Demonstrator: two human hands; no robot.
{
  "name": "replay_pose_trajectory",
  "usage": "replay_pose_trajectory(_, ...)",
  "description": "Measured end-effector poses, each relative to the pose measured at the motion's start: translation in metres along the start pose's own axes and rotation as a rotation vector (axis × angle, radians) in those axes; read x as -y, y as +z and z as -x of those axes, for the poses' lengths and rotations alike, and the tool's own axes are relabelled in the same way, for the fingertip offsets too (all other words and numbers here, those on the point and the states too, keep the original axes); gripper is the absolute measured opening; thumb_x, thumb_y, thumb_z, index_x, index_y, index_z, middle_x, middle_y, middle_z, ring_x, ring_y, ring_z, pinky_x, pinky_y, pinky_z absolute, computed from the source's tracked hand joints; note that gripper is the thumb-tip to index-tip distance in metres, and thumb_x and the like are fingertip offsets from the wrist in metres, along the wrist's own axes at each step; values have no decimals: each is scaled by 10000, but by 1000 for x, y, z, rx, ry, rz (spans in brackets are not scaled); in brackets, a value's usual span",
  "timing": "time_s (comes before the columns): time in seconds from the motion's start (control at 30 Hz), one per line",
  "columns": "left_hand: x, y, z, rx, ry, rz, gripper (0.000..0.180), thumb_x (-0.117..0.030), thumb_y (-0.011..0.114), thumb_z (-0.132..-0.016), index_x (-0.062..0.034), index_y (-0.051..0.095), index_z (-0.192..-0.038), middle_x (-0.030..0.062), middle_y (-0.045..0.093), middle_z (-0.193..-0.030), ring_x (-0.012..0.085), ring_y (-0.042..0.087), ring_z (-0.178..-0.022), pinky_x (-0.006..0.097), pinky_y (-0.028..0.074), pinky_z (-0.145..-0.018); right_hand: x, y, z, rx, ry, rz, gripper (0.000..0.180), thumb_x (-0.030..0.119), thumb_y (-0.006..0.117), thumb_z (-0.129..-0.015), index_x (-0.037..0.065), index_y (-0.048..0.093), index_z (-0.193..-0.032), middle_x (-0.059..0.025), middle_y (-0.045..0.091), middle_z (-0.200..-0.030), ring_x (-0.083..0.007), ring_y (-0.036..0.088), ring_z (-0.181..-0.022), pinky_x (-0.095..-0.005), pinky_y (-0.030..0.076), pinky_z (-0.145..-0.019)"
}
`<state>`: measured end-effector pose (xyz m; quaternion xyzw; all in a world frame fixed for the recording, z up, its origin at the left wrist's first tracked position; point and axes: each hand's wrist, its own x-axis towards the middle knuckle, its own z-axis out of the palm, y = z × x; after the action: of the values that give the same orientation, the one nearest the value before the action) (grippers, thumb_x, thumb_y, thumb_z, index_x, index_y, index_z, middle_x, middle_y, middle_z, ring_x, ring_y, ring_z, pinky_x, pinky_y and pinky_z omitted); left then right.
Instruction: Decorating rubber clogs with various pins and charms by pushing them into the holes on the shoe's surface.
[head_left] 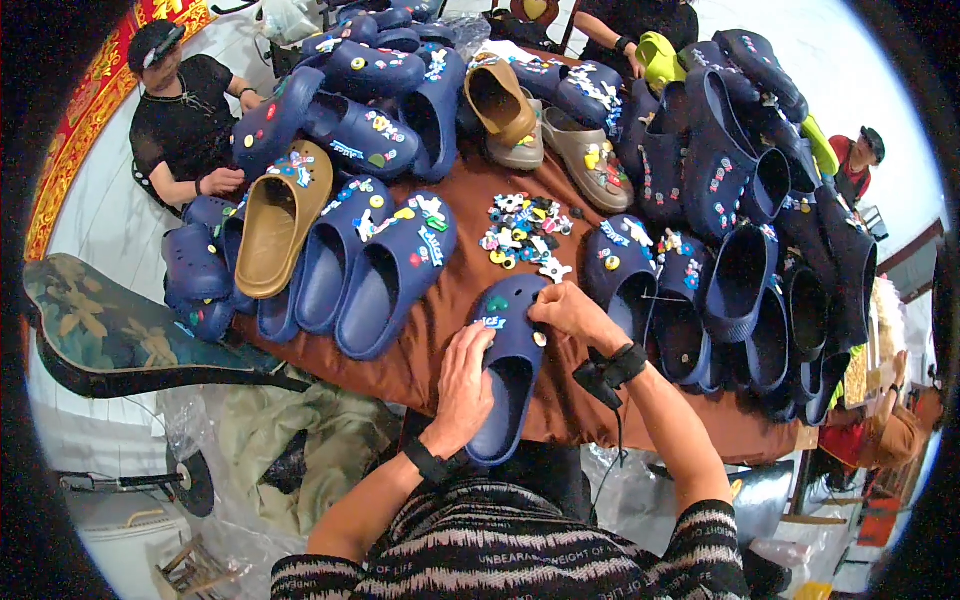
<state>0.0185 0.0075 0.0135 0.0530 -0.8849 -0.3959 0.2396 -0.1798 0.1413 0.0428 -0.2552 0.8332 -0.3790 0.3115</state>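
A navy clog (494, 438) lies on the near edge of the brown-covered table, its toe pointing away from me. My left hand (465, 380) is closed around its left side. My right hand (572, 314) pinches at the right of the toe, fingertips against the upper; whatever they may hold is hidden. A green charm, a lettered white-and-blue charm and a small pale charm sit on this upper, which also shows dark open holes. Just beyond the toe, a loose heap of small colourful shoe charms (520, 232) is spread on the cloth.
Decorated navy clogs (395, 290) crowd the left, with a tan clog (285, 225) on top. More navy clogs (740, 270) stack up at right. Co-workers sit around the table; one person (180, 110) is at far left. A patterned chair (130, 320) stands left.
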Motion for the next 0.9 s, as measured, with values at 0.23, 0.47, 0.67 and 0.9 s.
replay_pose_trajectory(0.23,-2,1,0,7,-10,-13,582,145,497,-796,-7,480,-1357,206,475,-1433,388,436,-1363,461,332,-1165,32,21,13,-272,-102,650,206,241,689,-753,42,743,-771,-205,714,-743,-380,722,-750,-468,579,-685)
replay_pose_trajectory(0.47,-1,3,4,-9,-30,-67,599,136,488,-781,-20,487,-1359,192,481,-1435,381,426,-1370,472,318,-1167,38,28,16,-283,-213,816,199,196,652,-790,18,739,-766,-223,713,-768,-366,729,-733,-462,580,-674)
replay_pose_trajectory(0.67,-3,2,-1,-14,-20,-44,610,131,499,-768,-23,493,-1357,180,490,-1422,378,430,-1358,474,332,-1153,3,-13,-2,-292,-195,324,320,371,658,-889,57,718,-902,-221,716,-866,-404,711,-850,-513,555,-761)
replay_pose_trajectory(0.9,2,5,1,-21,-28,-31,619,136,502,-761,-33,500,-1356,170,494,-1417,374,436,-1355,468,332,-1157,4,-24,-52,-623,-354,303,337,339,697,-909,15,660,-995,-242,711,-943,-424,686,-902,-511,527,-771)
